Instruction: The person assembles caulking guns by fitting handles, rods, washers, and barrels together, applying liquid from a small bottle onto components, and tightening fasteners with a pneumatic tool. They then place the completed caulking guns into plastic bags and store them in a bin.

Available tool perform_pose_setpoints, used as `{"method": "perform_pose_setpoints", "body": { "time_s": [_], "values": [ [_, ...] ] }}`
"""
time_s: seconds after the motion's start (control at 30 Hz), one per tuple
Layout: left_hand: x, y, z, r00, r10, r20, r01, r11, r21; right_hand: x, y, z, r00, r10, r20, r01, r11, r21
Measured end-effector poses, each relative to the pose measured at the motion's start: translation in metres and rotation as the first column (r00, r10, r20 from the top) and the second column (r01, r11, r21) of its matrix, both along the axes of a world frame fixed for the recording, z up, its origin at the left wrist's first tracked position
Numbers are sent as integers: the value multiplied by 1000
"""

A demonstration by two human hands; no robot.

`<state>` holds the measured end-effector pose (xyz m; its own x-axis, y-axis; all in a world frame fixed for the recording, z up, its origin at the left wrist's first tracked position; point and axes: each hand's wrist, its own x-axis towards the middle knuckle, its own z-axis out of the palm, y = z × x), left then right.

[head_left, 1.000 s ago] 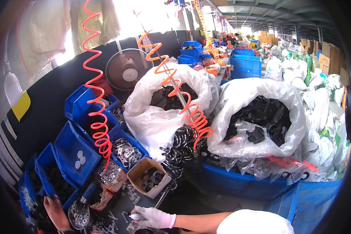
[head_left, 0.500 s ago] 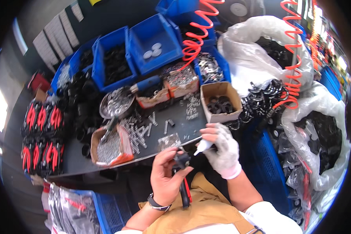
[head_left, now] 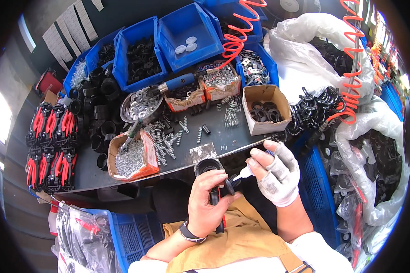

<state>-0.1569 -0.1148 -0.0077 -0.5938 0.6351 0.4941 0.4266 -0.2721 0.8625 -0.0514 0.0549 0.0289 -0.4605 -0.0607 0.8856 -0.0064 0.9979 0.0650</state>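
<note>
My left hand (head_left: 207,200) is closed around a black tool with red on its handle (head_left: 222,223). A round black ring-shaped head (head_left: 207,165) rises above my fingers, and a small black disc with a thin threaded end (head_left: 232,184) sticks out to the right. In a worn white glove with bare fingertips, my right hand (head_left: 280,177) grips a small white dropper bottle (head_left: 245,173). The bottle's narrow nozzle points left at the threaded end; whether they touch I cannot tell. My fingers hide much of the tool.
Loose springs (head_left: 168,143), a box of small metal pieces (head_left: 132,161), a bowl of washers (head_left: 142,104) and a box of black rings (head_left: 264,111) stand on the bench. Blue bins (head_left: 187,38) line the back. Red-black tools (head_left: 52,145) are stacked left; a coiled red hose (head_left: 351,73) hangs right.
My left hand has turned the tool, bringing its ring head and threaded end into sight. My right hand has moved right and slightly down, with the bottle's nozzle now at the threaded end.
</note>
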Motion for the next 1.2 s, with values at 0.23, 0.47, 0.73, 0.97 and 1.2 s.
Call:
{"method": "perform_pose_setpoints", "body": {
  "time_s": [0.23,0.47,0.73,0.97,1.2],
  "values": [
    [-4,0,-4,997,-58,-52,56,997,-47,2,-3,5,1000,-28,13,27,995,100],
    [-6,2,-6,997,-38,-63,37,999,-25,3,2,7,999,-42,28,38,991,127],
    [-6,1,-7,990,2,-139,-4,1000,-16,1,-3,10,999,-33,40,27,990,138],
    [-3,1,-6,992,69,-110,-65,997,36,1,-4,10,999,-37,31,32,988,148],
    [-5,-1,-6,969,38,-242,-40,999,-3,4,-2,14,997,-43,62,33,987,159]
  ]
}}
